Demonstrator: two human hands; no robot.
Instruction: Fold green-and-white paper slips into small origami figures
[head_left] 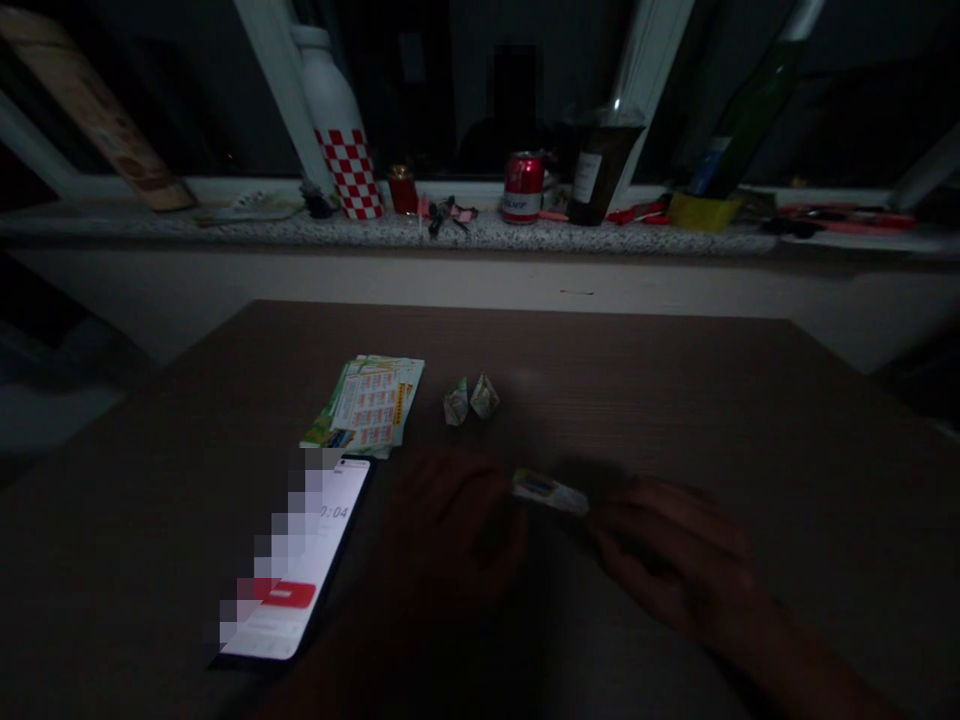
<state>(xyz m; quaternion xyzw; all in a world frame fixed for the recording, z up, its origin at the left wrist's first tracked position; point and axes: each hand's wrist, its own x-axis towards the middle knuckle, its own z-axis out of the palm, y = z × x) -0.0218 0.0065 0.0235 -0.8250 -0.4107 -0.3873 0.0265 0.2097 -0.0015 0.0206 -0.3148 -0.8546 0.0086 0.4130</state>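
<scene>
One dim brown table (675,390) beneath paper strip (550,491), speckled windowsill (262,235), dark windows (420,100)

On our table (675,400), the phone (322,540) lies near left, with the paper stack (367,405) just beyond its far end. Right of the stack sit two folded papers (455,403), side by side. Nearer to us, the paper strip (551,491) lies between our left hand (457,520) and right hand (682,550). Beyond the table's far edge, the windowsill (472,240) holds, left to right, a bottle (341,130), jar (403,190), can (523,188) and cup (596,175).
</scene>
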